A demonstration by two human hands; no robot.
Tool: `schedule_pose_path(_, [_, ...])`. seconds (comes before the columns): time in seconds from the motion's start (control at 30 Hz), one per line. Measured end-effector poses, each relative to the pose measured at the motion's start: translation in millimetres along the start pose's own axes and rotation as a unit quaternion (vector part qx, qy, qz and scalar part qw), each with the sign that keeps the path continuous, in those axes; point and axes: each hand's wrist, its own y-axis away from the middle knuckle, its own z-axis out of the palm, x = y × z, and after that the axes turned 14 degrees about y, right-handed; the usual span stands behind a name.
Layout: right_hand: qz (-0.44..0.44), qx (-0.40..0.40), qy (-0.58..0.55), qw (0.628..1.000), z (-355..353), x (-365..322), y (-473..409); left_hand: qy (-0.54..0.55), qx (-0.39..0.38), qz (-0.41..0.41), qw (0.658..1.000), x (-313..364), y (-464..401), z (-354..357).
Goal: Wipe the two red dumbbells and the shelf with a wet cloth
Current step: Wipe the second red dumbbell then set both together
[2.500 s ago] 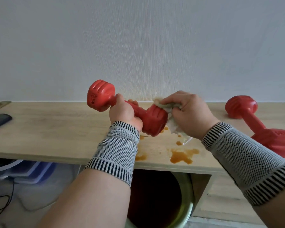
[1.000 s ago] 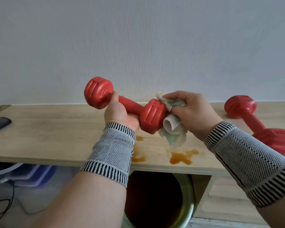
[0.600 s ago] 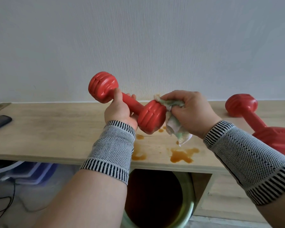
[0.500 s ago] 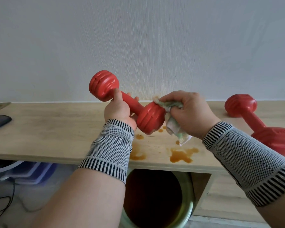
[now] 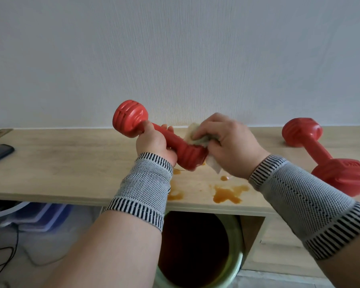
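The left hand (image 5: 154, 145) is gripping the handle of one red dumbbell (image 5: 160, 137) above the shelf (image 5: 71, 163), fingers wrapped round it. The right hand (image 5: 231, 146) is pinching the cloth (image 5: 197, 138) against its nearer head. The second dumbbell (image 5: 324, 156) is lying on the shelf's right end, beyond orange stains (image 5: 227, 194).

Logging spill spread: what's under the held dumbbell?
Under the held dumbbell: the shelf with brown spill patches. The left hand and cloth hide part of it.

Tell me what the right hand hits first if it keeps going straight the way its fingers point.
Probably the left hand: the right hand, cloth under its fingers, points left along the held dumbbell.
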Motion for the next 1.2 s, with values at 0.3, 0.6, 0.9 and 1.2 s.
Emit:
schedule_pose_path(0.3, [-0.043, -0.007, 0.011, 0.999, 1.7, -9.8, 5.0, 0.017, 0.028, 0.014, 0.999, -0.8, 0.2, 0.5])
schedule_pose_path(0.6, [-0.058, 0.024, 0.04, 0.997, -0.2, -8.3, 9.4, 0.022, 0.04, 0.011, 0.999, -3.1, 3.5, 1.4])
schedule_pose_path(0.9, [0.043, 0.019, -0.014, 0.999, -0.6, -2.8, 2.2, 0.035, -0.009, 0.017, 0.999, -9.5, 1.8, 3.7])
schedule_pose_path(1.2, [0.099, -0.013, -0.026, 0.995, 1.8, 14.2, -2.8, 0.008, -0.004, 0.03, 1.0, -15.3, -0.4, 3.9])
